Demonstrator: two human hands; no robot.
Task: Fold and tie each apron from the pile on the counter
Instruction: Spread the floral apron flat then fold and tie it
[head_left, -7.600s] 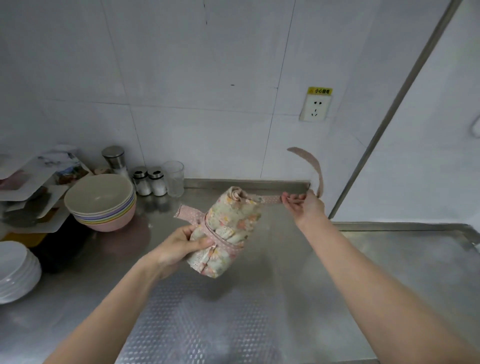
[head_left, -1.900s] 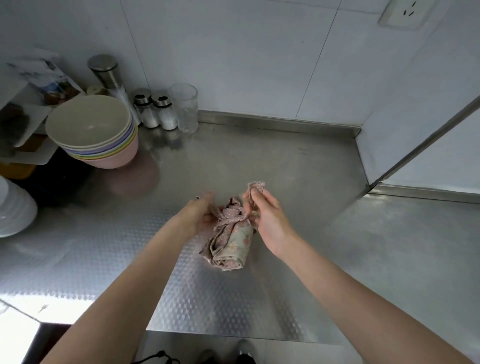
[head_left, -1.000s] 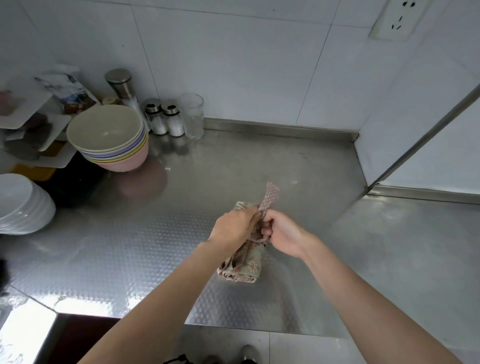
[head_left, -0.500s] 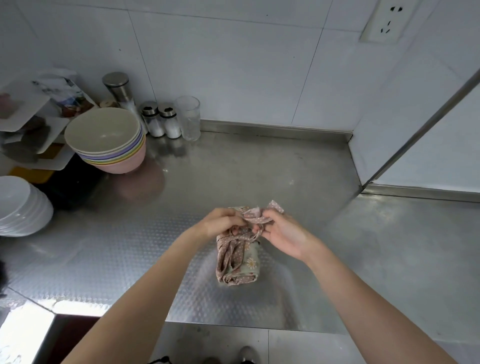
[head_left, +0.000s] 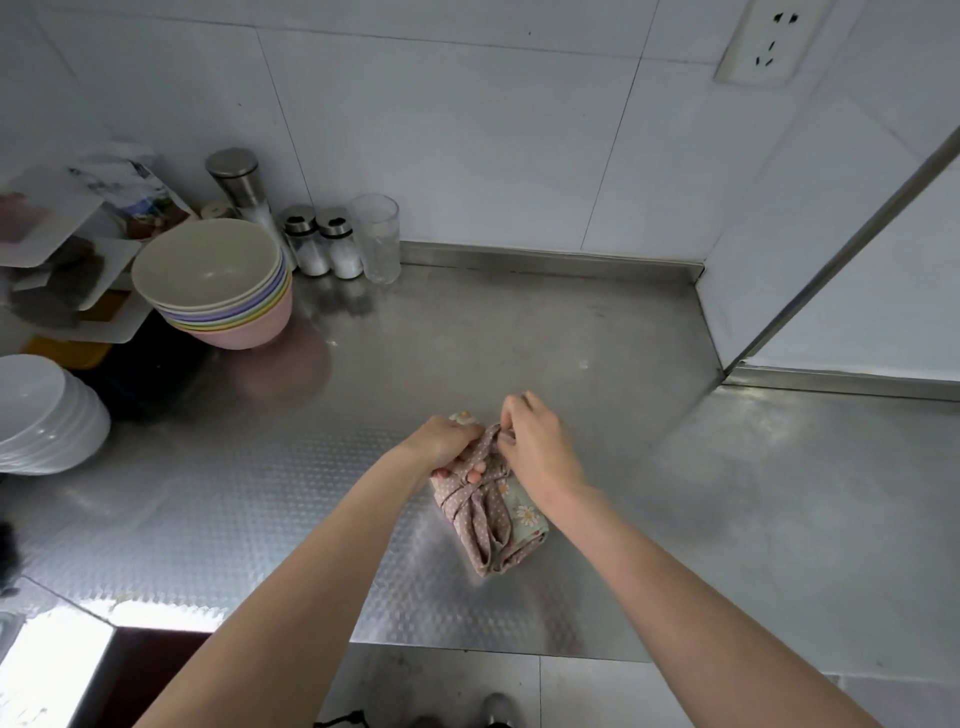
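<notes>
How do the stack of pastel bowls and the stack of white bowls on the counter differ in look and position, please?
The stack of pastel bowls has a cream bowl on top with purple, yellow and pink rims below; the stack of white bowls is plain white. The pastel stack stands near the wall beside the shakers; the white stack sits nearer the front edge, cut off by the frame. Both stand nested and upright on the steel counter.

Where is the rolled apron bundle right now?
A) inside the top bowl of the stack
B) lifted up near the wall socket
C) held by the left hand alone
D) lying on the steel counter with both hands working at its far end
D: the rolled floral apron lies on the steel counter, the left hand gripping its far end while the right hand pinches the dotted strap there.
</notes>
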